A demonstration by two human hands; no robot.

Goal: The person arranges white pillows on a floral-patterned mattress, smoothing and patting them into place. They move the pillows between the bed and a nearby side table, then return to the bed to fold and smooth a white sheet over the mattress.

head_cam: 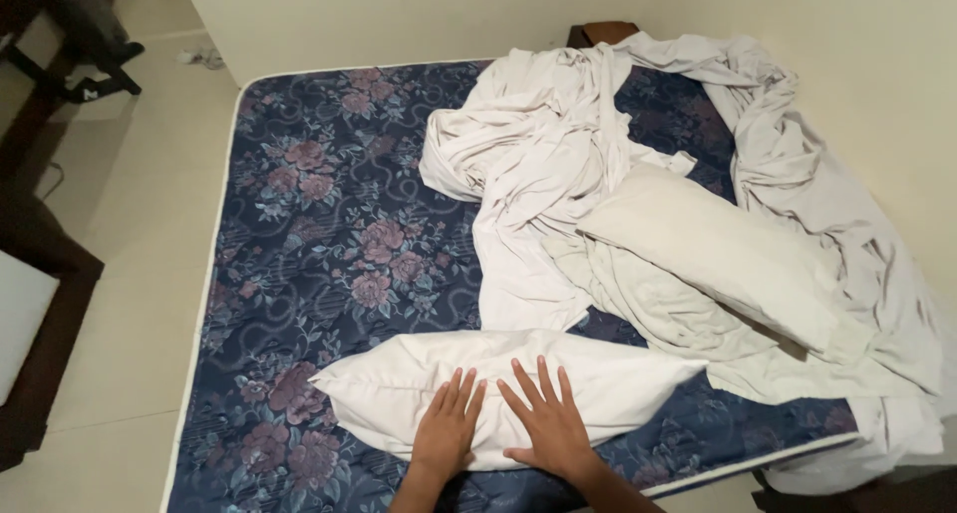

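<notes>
Across the lower middle of the frame, on the bare floral mattress [319, 234], a soft, light white pillow [399, 378] lies under both flat, open palms, left hand [447, 428] and right hand [546, 423], likeliest gripped by its floppy corners.

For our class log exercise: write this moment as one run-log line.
left hand: flat on near pillow | right hand: flat on same | mattress: bare, floral | sheets: crumpled | second pillow: on sheets
</notes>
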